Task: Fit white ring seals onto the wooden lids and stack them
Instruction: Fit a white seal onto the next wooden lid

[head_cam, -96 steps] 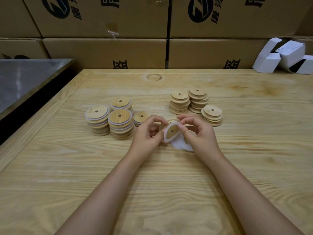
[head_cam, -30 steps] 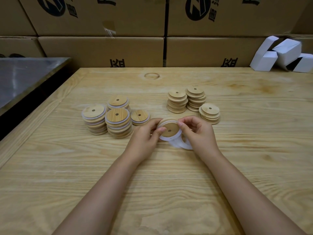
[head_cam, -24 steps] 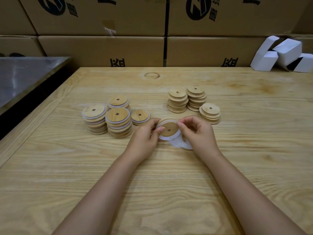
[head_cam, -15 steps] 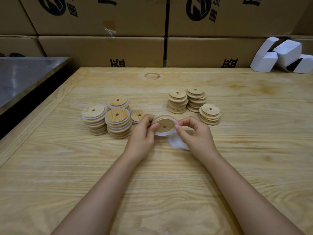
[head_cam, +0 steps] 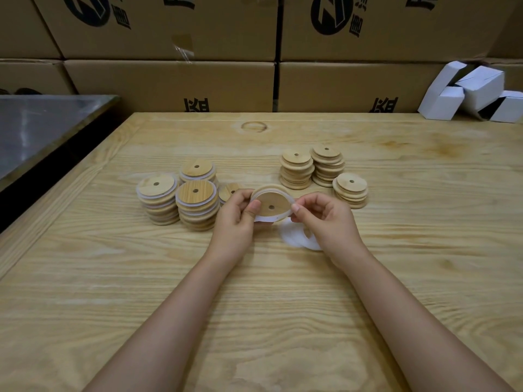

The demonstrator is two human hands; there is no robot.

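Curled fingers (head_cam: 254, 207) around wooden lid (head_cam: 273, 200)

Left hand (head_cam: 236, 219), right hand (head_cam: 325, 219) pinch ringed wooden lid (head_cam: 272, 205) above table (head_cam: 283, 306).

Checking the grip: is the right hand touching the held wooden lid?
Touching. The head view shows the right hand pinching the right rim of the wooden lid, fingertip against its edge.
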